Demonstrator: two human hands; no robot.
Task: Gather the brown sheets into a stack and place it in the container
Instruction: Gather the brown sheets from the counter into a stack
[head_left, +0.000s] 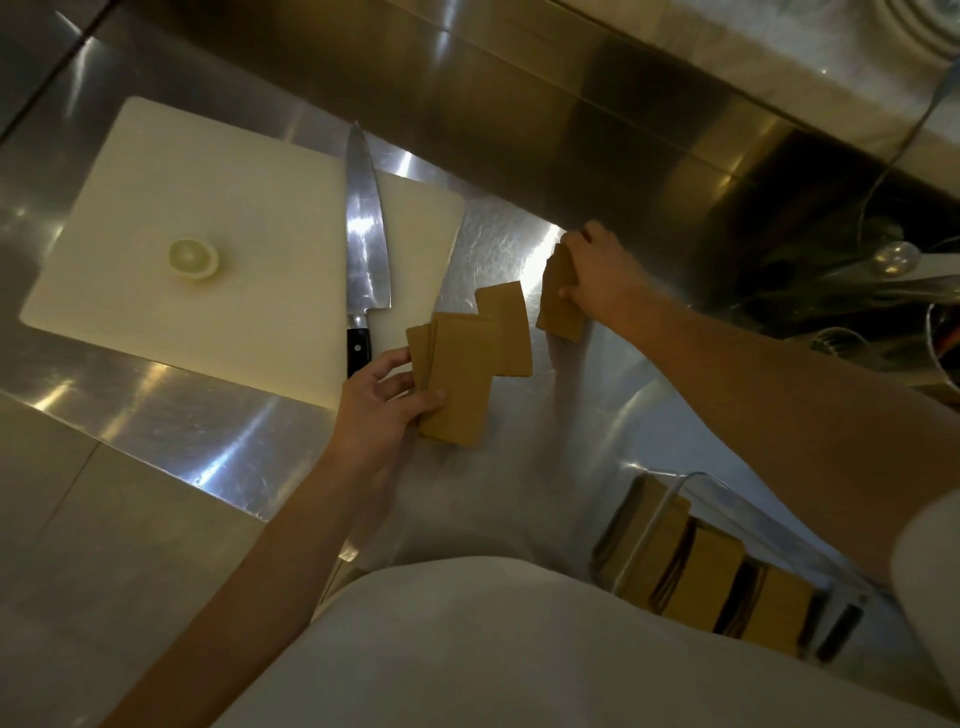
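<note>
— Both hands are busy, then?

— Yes. My left hand (387, 400), at the centre of the frame, is closed on a fanned bunch of brown sheets (457, 384), thumb on top and fingers underneath. My right hand (597, 270), right of centre and a little higher, is curled over a smaller bunch of sheets (558, 306) and pressing it against the steel counter (208, 447).

— Any sheets lying free?

— One sheet (506, 325) sits between the two bunches, its lower edge tucked under the ones in my left hand. I cannot tell whether I am gripping it too.

— And the container?

— Lower right of the frame: a clear container (670, 499) with brown sheets (711, 577) already standing inside in rows. It is well apart from both hands, partly hidden by my right arm.

— What else is on the counter?

— At the upper left, a white cutting board (208, 182) with half a lemon (193, 258) on it. A big knife (366, 228) lies along the board's right side, black handle pointing toward my left hand.
</note>
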